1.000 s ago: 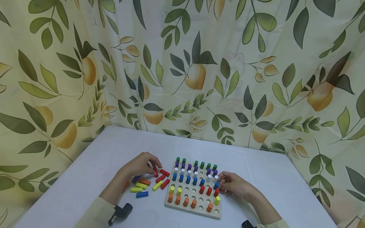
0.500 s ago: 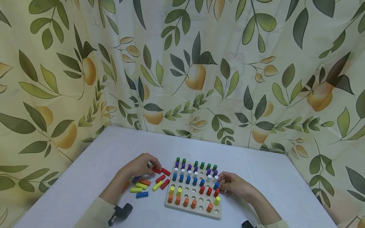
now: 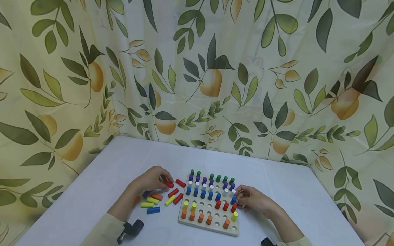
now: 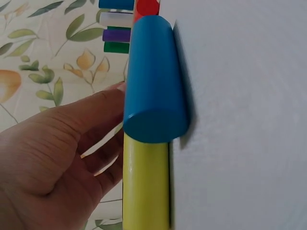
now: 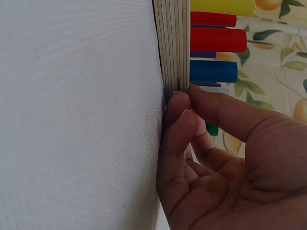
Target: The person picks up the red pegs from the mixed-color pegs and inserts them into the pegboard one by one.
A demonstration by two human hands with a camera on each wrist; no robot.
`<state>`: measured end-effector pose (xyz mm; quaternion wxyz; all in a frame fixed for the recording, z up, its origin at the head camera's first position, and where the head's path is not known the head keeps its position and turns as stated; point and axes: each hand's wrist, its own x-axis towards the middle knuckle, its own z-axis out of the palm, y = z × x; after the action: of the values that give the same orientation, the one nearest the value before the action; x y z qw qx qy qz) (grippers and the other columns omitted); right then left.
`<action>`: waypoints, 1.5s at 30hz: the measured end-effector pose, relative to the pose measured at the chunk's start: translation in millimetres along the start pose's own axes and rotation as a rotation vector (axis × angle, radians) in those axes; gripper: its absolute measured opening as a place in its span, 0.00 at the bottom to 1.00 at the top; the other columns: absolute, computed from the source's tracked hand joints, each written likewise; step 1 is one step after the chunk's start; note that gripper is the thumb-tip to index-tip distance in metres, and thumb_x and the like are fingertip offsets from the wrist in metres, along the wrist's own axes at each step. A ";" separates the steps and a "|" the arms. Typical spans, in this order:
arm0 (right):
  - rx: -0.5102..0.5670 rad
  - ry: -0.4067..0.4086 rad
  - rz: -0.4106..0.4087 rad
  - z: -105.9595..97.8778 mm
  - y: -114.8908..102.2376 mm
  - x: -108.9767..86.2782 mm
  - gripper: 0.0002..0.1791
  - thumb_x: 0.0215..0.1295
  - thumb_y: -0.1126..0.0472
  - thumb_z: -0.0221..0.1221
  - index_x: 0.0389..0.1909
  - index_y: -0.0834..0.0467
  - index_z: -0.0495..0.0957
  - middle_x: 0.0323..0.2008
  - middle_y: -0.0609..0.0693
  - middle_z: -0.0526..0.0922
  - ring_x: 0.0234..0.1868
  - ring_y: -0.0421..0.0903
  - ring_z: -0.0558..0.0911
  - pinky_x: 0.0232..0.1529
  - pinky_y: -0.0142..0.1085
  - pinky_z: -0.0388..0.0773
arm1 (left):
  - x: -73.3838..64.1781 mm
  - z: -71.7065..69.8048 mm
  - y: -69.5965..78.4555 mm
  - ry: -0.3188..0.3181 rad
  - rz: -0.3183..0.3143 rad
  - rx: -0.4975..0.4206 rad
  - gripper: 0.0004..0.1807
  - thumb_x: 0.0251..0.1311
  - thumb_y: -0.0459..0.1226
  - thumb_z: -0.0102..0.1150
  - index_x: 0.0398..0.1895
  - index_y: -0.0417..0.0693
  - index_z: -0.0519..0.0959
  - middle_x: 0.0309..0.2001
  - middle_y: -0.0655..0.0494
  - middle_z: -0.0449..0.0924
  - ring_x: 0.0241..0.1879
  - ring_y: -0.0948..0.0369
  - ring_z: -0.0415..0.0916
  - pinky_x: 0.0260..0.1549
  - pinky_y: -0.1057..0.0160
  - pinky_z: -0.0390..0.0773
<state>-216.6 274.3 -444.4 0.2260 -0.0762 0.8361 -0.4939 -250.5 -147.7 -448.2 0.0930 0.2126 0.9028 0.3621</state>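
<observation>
A red, smooth, cylindrical peg (image 3: 168, 185) lies on the table at the fingertips of the left hand (image 3: 154, 177), left of the board and apart from it. The left fingers bend down to it with only a narrow spread; whether they pinch it or merely touch it I cannot tell, since in the left wrist view the tips are hidden behind a blue cylindrical peg (image 4: 156, 86) and a yellow cylindrical peg (image 4: 146, 187).

For a sure hold, thumb and forefinger would do best on opposite sides of the red peg, leaving 1 end free so that it can be tipped upright. 3 more loose red pegs (image 3: 178, 199) lie close by, 1 of them near the board's edge, so a small, straight lift should avoid knocking them.

The square, pale, layered-wood pegboard (image 3: 212, 228) sits to the right. Its red row has 3 pegs standing at the right end, with bare holes to their left. The right hand (image 3: 253, 200) grips the board's right edge, thumb on the upper rim and curled fingers against the side; light, steady pressure there should keep it from sliding without jostling the blue peg standing beside the thumb.

Beneath everything is a white-covered table (image 3: 129, 157); behind hangs a cream, leaf-and-fruit-printed curtain (image 3: 215, 112).
</observation>
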 end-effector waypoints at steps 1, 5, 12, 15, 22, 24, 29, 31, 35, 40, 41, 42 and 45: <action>-0.001 0.000 0.000 0.1 0.1 0.0 0.11 0.69 0.69 0.62 0.50 0.63 0.75 0.34 0.53 0.78 0.35 0.49 0.79 0.36 0.40 0.79 | 0.0 0.5 0.1 0.002 -0.002 0.000 0.11 0.55 0.30 0.77 0.38 0.55 0.89 0.35 0.65 0.82 0.39 0.61 0.77 0.42 0.61 0.82; -0.006 0.002 0.003 0.3 0.7 0.3 0.11 0.70 0.69 0.62 0.50 0.63 0.75 0.34 0.53 0.77 0.35 0.49 0.79 0.36 0.39 0.79 | 0.9 3.0 0.4 0.003 0.001 0.010 0.09 0.56 0.31 0.77 0.37 0.54 0.89 0.35 0.64 0.82 0.37 0.61 0.77 0.41 0.61 0.81; -0.011 0.005 -0.003 0.2 0.2 0.3 0.10 0.70 0.70 0.61 0.49 0.64 0.75 0.34 0.53 0.78 0.34 0.50 0.78 0.35 0.40 0.78 | 1.9 4.6 -0.2 0.009 0.003 0.027 0.09 0.56 0.30 0.77 0.36 0.53 0.89 0.35 0.63 0.81 0.36 0.61 0.77 0.41 0.62 0.82; -0.012 0.005 0.000 0.5 1.0 0.8 0.10 0.70 0.70 0.61 0.49 0.64 0.75 0.34 0.53 0.78 0.34 0.50 0.78 0.35 0.40 0.78 | 2.1 5.8 -1.8 0.009 0.006 0.031 0.09 0.56 0.31 0.77 0.36 0.54 0.89 0.35 0.63 0.80 0.37 0.61 0.76 0.41 0.61 0.82; -0.016 0.010 0.006 0.6 2.0 1.7 0.10 0.70 0.70 0.61 0.49 0.64 0.75 0.34 0.53 0.78 0.34 0.50 0.78 0.35 0.40 0.78 | 2.1 7.8 -3.9 0.019 0.003 0.043 0.08 0.57 0.31 0.76 0.36 0.54 0.89 0.35 0.63 0.80 0.37 0.61 0.76 0.41 0.61 0.82; -0.012 0.007 0.004 0.4 1.6 1.6 0.11 0.70 0.70 0.61 0.50 0.64 0.75 0.34 0.53 0.78 0.34 0.50 0.78 0.35 0.40 0.79 | 2.1 7.9 -3.7 0.022 -0.004 0.047 0.08 0.57 0.31 0.76 0.36 0.54 0.89 0.35 0.63 0.80 0.37 0.61 0.76 0.41 0.62 0.82; -0.006 0.003 0.007 0.4 0.3 0.4 0.11 0.69 0.70 0.62 0.49 0.64 0.75 0.34 0.54 0.78 0.34 0.50 0.79 0.36 0.39 0.79 | 2.8 8.4 -3.1 0.032 -0.021 0.039 0.08 0.56 0.31 0.77 0.35 0.54 0.89 0.34 0.63 0.80 0.36 0.61 0.76 0.41 0.62 0.82; -0.008 0.006 0.009 0.4 0.2 0.2 0.10 0.69 0.70 0.62 0.49 0.63 0.75 0.34 0.54 0.78 0.34 0.50 0.79 0.36 0.39 0.79 | 2.8 8.4 -2.7 0.037 -0.019 0.037 0.08 0.56 0.31 0.77 0.35 0.54 0.89 0.34 0.63 0.80 0.36 0.62 0.76 0.41 0.62 0.81; -0.008 0.005 0.007 -0.1 1.0 0.5 0.10 0.68 0.70 0.62 0.48 0.63 0.75 0.34 0.54 0.79 0.34 0.50 0.79 0.36 0.39 0.78 | 2.7 8.5 -3.4 0.040 -0.005 0.052 0.08 0.57 0.30 0.76 0.35 0.54 0.89 0.34 0.64 0.80 0.36 0.62 0.76 0.42 0.62 0.82; -0.004 -0.001 0.005 -0.3 1.7 0.8 0.10 0.68 0.71 0.62 0.49 0.63 0.75 0.34 0.54 0.78 0.34 0.50 0.79 0.36 0.38 0.79 | 2.6 6.8 -1.7 0.027 0.001 0.052 0.08 0.58 0.31 0.75 0.35 0.54 0.87 0.33 0.64 0.80 0.36 0.61 0.76 0.42 0.61 0.82; -0.002 -0.002 0.005 -0.2 1.3 0.7 0.10 0.68 0.71 0.62 0.49 0.63 0.75 0.34 0.54 0.79 0.34 0.50 0.79 0.35 0.38 0.79 | 2.5 6.3 -1.1 0.026 0.002 0.050 0.08 0.58 0.31 0.75 0.35 0.55 0.87 0.33 0.64 0.80 0.36 0.61 0.76 0.42 0.60 0.82; -0.003 -0.003 0.003 -0.2 1.2 0.7 0.10 0.68 0.71 0.62 0.49 0.63 0.75 0.34 0.54 0.78 0.34 0.50 0.79 0.35 0.38 0.79 | 2.6 5.8 -0.7 0.028 0.004 0.048 0.08 0.59 0.31 0.75 0.35 0.55 0.87 0.32 0.64 0.80 0.36 0.60 0.76 0.42 0.60 0.82; -0.003 -0.007 -0.003 -0.2 0.6 0.4 0.11 0.69 0.70 0.62 0.49 0.64 0.75 0.35 0.54 0.78 0.34 0.50 0.79 0.35 0.38 0.79 | 2.7 4.0 0.1 0.038 -0.003 0.041 0.07 0.60 0.33 0.75 0.36 0.55 0.87 0.32 0.64 0.80 0.36 0.60 0.75 0.42 0.60 0.81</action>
<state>-217.0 274.6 -444.9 0.2282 -0.0794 0.8359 -0.4928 -251.7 -144.0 -451.0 0.0721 0.2062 0.9119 0.3475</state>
